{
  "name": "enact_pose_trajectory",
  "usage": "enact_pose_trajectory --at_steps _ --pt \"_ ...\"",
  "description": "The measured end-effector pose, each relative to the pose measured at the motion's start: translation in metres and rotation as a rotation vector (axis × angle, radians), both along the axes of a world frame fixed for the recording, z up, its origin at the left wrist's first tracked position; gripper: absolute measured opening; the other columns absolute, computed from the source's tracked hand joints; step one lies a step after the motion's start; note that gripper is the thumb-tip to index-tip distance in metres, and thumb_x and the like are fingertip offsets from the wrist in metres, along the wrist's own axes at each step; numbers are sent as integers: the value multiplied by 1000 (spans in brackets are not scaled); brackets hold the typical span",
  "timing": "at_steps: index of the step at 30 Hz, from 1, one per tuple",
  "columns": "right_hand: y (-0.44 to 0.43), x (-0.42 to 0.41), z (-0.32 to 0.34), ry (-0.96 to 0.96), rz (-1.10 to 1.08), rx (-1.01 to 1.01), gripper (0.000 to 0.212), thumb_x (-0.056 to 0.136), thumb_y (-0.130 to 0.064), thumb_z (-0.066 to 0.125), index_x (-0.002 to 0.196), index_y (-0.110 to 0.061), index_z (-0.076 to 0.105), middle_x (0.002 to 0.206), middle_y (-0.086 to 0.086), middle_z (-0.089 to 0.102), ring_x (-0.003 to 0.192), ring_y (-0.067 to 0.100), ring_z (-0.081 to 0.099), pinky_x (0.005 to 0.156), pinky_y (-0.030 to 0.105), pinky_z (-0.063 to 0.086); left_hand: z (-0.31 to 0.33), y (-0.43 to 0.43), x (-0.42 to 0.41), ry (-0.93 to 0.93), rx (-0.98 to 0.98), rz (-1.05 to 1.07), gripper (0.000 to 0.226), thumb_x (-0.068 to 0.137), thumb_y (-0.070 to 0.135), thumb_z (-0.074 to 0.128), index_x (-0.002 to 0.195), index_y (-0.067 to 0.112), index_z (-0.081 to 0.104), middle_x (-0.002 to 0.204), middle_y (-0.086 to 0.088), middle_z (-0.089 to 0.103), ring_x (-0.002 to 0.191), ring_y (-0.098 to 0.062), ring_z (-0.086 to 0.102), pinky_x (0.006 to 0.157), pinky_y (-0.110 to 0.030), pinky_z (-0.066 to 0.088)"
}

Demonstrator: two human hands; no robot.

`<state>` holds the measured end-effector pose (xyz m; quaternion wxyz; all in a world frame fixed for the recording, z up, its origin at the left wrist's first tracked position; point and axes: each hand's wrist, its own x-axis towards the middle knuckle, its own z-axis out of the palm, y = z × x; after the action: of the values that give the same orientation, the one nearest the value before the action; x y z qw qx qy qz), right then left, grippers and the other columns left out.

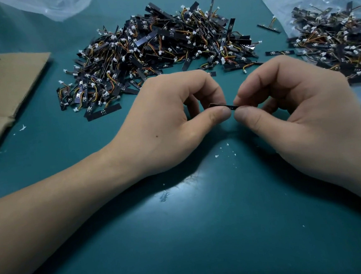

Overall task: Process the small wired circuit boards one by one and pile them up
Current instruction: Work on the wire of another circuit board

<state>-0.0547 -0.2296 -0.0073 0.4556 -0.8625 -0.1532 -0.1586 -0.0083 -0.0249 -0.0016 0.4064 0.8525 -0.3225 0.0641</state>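
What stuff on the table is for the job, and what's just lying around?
For the job: circuit board pinched between left hand and right hand; big middle pile of wired boards; second pile on the plastic bag.
Just lying about: cardboard at left; crumpled plastic at the top; white scraps on the table.

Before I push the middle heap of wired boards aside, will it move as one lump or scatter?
The heap is loose strips tangled by their thin wires, so the core likely drags together while edge pieces like the stray board break off. Each looks light and flat, so they should slide easily on the smooth table rather than roll.
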Motion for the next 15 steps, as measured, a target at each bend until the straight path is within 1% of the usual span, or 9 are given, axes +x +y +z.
enact_pose_trajectory --at_steps 3,5,7,10,15 --pt "0 0 1 1 -5 -13 20 87 -14 75 93 -28 63 90 -10 72 79 16 68 66 41 54 0 0 1 10 -10 4 10 86 25 82 82 23 73 69 26 62 66 -2 61 64 -9 43" --pt "0 1 1 3 -9 -18 20 87 -14 75 93 -29 63 90 -11 72 80 15 68 66 39 54 0 1 2 18 -34 13 11 84 26 84 81 23 74 68 28 62 66 -2 61 64 -10 44" --pt "0 1 1 0 -12 -15 20 88 -14 75 93 -30 63 90 -11 72 81 16 68 66 39 54 0 1 1 9 -43 17 11 85 27 84 82 23 73 69 27 62 68 -5 64 64 -13 46" --pt "1 0 0 14 -15 0 19 87 -14 75 90 -26 61 90 -9 72 77 17 68 65 40 53 0 0 0 -1 -25 11 11 85 28 83 82 26 72 68 27 61 68 -5 64 64 -11 45" --pt "1 0 1 26 -14 -24 18 87 -13 74 94 -25 62 93 -11 72 82 16 69 66 36 53 0 0 0 0 -23 3 10 86 27 82 84 24 72 71 24 63 68 -7 64 64 -14 47"
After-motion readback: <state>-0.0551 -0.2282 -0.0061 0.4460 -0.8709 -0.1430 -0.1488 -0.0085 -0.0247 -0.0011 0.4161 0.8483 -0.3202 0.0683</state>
